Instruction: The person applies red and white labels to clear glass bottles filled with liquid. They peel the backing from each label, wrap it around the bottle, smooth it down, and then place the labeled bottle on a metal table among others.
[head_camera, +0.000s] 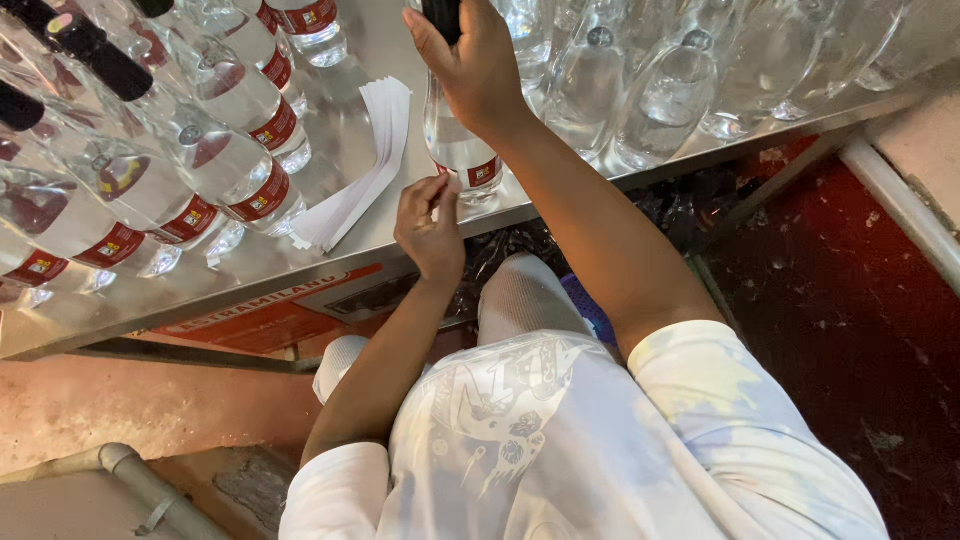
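Our right hand (478, 68) grips the clear bottle (458, 150) on the desk (350, 150), left hand (430, 230) fingers pinching its red label (483, 172), paper stack (362, 165) just left.

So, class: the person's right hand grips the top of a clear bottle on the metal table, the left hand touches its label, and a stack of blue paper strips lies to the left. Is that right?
Not quite. In the head view the paper strips are white, not blue. The rest holds: the right hand grips the top of the clear bottle on the metal table, and the left hand touches its label.
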